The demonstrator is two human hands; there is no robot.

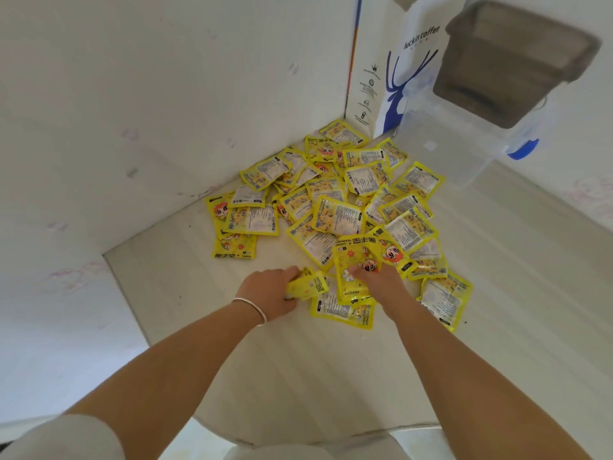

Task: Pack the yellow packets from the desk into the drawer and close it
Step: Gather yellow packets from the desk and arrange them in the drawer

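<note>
Head view, and it's the gathering step: a big heap of yellow packets (335,207) sprawls across the middle of the frame, spilling from the corner of the desk (298,360) down toward the two hands at centre. The left hand (270,293), just left of centre with a white band on the wrist, has its fingers curled round a small bunch of packets (306,287) at the near edge of the pile. The right hand (378,280), just right of it, presses down on and pinches one front-up packet (356,270), fingers bent over its face, with more packets underneath.

Upper right of the frame: a white coffee bag (411,71) with a blue deer stands against the wall, beside a clear plastic container (447,147) and a greyish tub (507,61) above it.

No drawer in sight anywhere here, so I can't tell whether it's open. By my reading almost all the packing lies ahead. The next move calls for firming up both handfuls, lifting them clear without shedding loose packets, and carrying them off-frame to the drawer.
</note>
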